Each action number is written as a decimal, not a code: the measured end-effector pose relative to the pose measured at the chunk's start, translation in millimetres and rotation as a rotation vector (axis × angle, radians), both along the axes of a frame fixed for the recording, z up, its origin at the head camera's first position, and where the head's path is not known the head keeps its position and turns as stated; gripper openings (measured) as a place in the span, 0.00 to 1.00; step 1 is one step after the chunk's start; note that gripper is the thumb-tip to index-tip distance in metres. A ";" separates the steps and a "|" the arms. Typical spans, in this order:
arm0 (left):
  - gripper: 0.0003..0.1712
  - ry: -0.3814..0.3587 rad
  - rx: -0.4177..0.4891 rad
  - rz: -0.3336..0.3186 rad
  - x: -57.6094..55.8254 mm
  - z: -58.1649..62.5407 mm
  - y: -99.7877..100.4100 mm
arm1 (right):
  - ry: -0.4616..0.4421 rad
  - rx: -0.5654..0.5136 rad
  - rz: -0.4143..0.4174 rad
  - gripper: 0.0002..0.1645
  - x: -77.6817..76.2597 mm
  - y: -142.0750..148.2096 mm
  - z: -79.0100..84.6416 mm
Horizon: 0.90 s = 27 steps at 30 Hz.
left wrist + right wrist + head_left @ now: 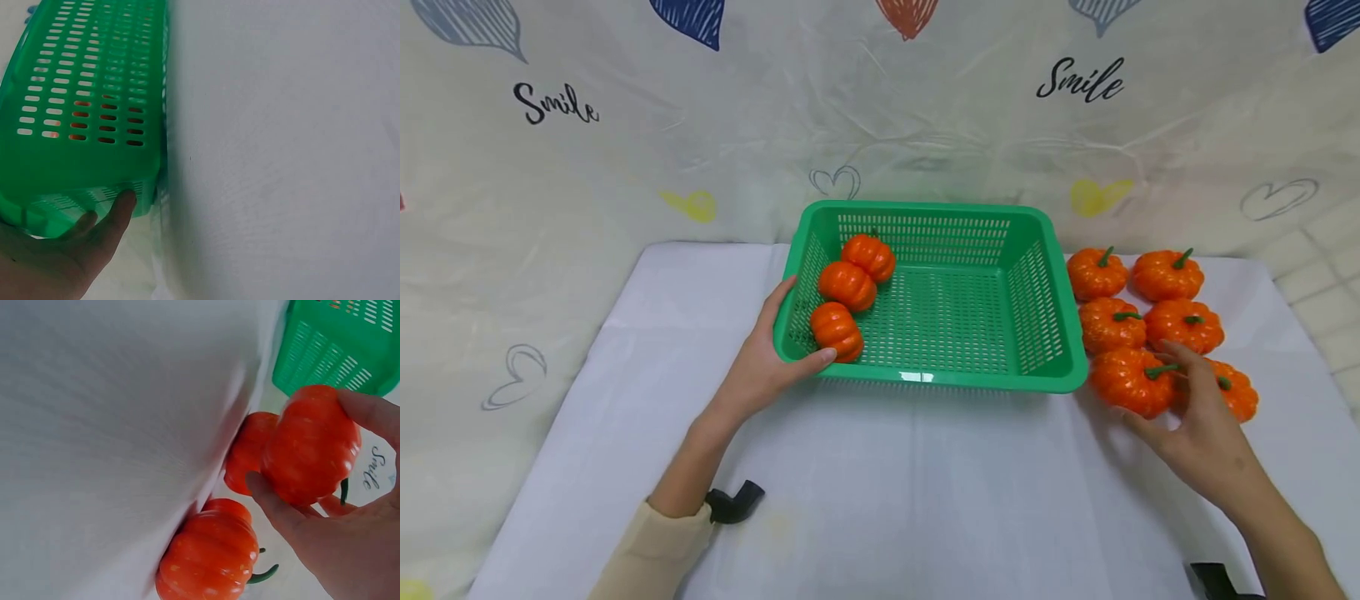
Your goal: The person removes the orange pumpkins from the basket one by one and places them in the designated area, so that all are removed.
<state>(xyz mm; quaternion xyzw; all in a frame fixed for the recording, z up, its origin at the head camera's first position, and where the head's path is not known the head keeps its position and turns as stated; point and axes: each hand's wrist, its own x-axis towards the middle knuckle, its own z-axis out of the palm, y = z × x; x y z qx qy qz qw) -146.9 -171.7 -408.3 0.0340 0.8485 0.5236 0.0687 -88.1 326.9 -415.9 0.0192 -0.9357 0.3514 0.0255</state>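
A green plastic basket (925,382) with slotted walls stands at the back of the table, three small orange pumpkins (847,286) along its left side. My left hand (758,367) holds the basket's left end, thumb over the front rim; in the left wrist view its fingers (119,215) lie against the end wall. To the basket's right, my right hand (1206,433) grips the front pumpkin (1126,382) of a group between thumb and fingers. In the right wrist view this pumpkin (310,447) overlaps another pumpkin (249,453) behind it.
Several more orange pumpkins with green stems, among them one (1236,392) partly hidden by my right hand, sit in rows right of the basket. A white cloth (917,492) covers the table. Behind it hangs a printed sheet (940,108) with hearts and lettering.
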 end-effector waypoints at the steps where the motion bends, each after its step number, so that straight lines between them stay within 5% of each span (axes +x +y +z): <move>1: 0.60 0.000 0.001 0.000 0.0 -0.2 0.0 | -0.006 0.001 0.009 0.63 0.0 0.3 -1.3; 27: 0.59 0.009 0.020 -0.011 -1.5 -1.5 -0.8 | -0.147 0.075 0.040 0.64 -7.2 5.7 -8.6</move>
